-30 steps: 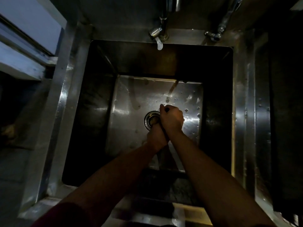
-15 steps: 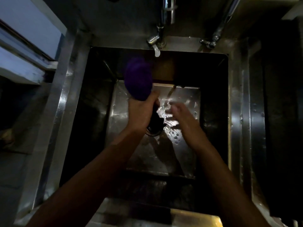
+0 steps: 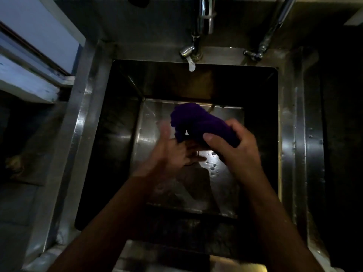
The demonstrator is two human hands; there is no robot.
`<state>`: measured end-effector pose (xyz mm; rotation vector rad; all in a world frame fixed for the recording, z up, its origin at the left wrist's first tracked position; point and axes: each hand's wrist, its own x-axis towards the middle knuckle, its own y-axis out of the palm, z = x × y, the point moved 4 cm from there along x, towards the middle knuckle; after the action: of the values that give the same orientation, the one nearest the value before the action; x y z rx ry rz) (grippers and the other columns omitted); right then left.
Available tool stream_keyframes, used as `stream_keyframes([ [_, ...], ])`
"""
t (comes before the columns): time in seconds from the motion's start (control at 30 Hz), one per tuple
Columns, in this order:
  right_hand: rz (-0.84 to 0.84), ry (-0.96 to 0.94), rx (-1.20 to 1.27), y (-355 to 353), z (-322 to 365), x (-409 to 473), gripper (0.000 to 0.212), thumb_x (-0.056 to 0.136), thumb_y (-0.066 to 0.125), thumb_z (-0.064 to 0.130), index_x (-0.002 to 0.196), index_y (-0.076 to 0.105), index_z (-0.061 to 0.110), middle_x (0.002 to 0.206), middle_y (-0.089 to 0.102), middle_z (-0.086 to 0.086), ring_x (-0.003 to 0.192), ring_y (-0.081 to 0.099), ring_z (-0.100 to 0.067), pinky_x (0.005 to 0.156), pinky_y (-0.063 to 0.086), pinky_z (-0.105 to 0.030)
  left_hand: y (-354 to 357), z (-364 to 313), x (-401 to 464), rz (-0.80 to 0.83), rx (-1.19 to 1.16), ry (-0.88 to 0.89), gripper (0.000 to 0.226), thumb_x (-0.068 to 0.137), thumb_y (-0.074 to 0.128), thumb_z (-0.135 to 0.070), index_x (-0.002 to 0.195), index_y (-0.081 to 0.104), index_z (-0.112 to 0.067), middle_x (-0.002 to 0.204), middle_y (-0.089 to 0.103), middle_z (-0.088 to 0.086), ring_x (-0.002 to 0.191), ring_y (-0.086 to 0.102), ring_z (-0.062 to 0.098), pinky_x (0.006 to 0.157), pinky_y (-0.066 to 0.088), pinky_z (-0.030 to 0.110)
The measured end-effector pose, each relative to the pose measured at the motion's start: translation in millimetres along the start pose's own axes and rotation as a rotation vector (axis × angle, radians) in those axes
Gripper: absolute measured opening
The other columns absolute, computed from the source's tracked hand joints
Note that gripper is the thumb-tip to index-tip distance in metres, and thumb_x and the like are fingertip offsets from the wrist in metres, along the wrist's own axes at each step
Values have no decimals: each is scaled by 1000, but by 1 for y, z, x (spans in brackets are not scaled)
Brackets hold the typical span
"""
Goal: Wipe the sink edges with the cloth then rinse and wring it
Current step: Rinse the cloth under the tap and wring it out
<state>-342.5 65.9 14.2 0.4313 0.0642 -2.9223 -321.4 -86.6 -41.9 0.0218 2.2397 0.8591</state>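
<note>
From where I watch, my left hand (image 3: 169,152) sits blurred below the bunched purple cloth (image 3: 198,124), fingers spread and holding nothing, over the sink (image 3: 92,134). My right hand (image 3: 231,148) clamps the cloth above the basin, so I judge wiping done and wringing nearly finished.

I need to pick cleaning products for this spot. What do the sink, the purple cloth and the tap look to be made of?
Sink: most likely stainless steel, brushed, with streaky reflections and beaded water drops.
Purple cloth: soft, thick woven or terry fabric, bunching in folds where the right hand grips it; the fibre cannot be told.
Tap: shiny, chrome-like metal, with a pale, possibly plastic lever.
</note>
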Motion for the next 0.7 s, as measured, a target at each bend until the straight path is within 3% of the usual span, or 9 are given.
stream_keyframes([
  [0.07, 141, -59, 15, -12, 20, -2, 27, 72, 84, 21, 89, 63, 22, 66, 65, 15, 58, 59, 3, 50, 43, -11, -17, -6, -2, 171, -233, -97, 105, 76, 37, -86, 150, 35, -10, 156, 31, 23, 146, 26, 42, 116, 23, 62],
  [0.17, 359, -118, -48, -15, 45, -1, 28, 62, 81, 33, 85, 64, 28, 77, 67, 3, 66, 64, -13, 56, 51, -25, -20, -15, 0, 331, -368, -143, 86, 88, 36, -75, 146, 33, -11, 148, 44, 23, 136, 47, 36, 109, 39, 52],
  [0.3, 521, -178, -53, -7, 52, 7, 29, 66, 76, 14, 87, 59, 22, 112, 63, -8, 99, 66, -35, 66, 54, -54, 24, -27, -5, 366, -55, -205, 85, 67, 68, -73, 122, 68, -7, 120, 69, 16, 109, 68, 26, 91, 55, 38],
  [0.4, 489, -211, 45, -5, 51, 10, 37, 68, 69, 4, 101, 58, 16, 125, 64, -12, 112, 65, -38, 78, 57, -58, 26, -30, -18, 209, 232, -188, 61, 26, 97, -49, 75, 81, -15, 80, 77, 6, 77, 74, 19, 60, 59, 25],
  [0.43, 473, -208, 84, -6, 50, 10, 41, 70, 66, -2, 107, 56, 12, 125, 64, -15, 114, 64, -38, 81, 58, -59, 32, -32, -28, 200, 338, -160, 54, 27, 97, -42, 71, 80, -17, 75, 77, 3, 74, 73, 18, 59, 58, 24],
  [0.47, 462, -201, 109, -6, 49, 10, 47, 72, 62, -9, 115, 54, 8, 125, 64, -18, 116, 64, -36, 82, 60, -55, 38, -30, -31, 293, 420, -142, 53, 33, 97, -39, 78, 79, -17, 78, 77, 3, 76, 73, 18, 65, 59, 27],
  [0.53, 419, -195, 104, -7, 45, 11, 59, 74, 54, -16, 130, 47, 2, 127, 64, -17, 121, 63, -28, 84, 59, -39, 47, -25, -31, 419, 490, -131, 46, 55, 91, -29, 97, 74, -21, 89, 76, 3, 83, 72, 17, 74, 58, 33],
  [0.6, 346, -216, 6, -5, 41, 10, 63, 77, 53, -10, 138, 46, 4, 134, 61, -11, 125, 60, -20, 88, 56, -33, 54, -33, -26, 330, 535, -75, 37, 70, 78, -9, 104, 70, -21, 90, 75, 1, 84, 72, 14, 74, 59, 30],
  [0.7, 277, -218, -184, -7, 36, 3, 66, 77, 55, 4, 141, 52, 20, 146, 52, -1, 124, 56, -6, 91, 55, -33, 58, -41, -26, 339, 683, -57, 37, 77, 69, -5, 109, 63, -22, 94, 75, -2, 90, 72, 15, 79, 59, 28],
])
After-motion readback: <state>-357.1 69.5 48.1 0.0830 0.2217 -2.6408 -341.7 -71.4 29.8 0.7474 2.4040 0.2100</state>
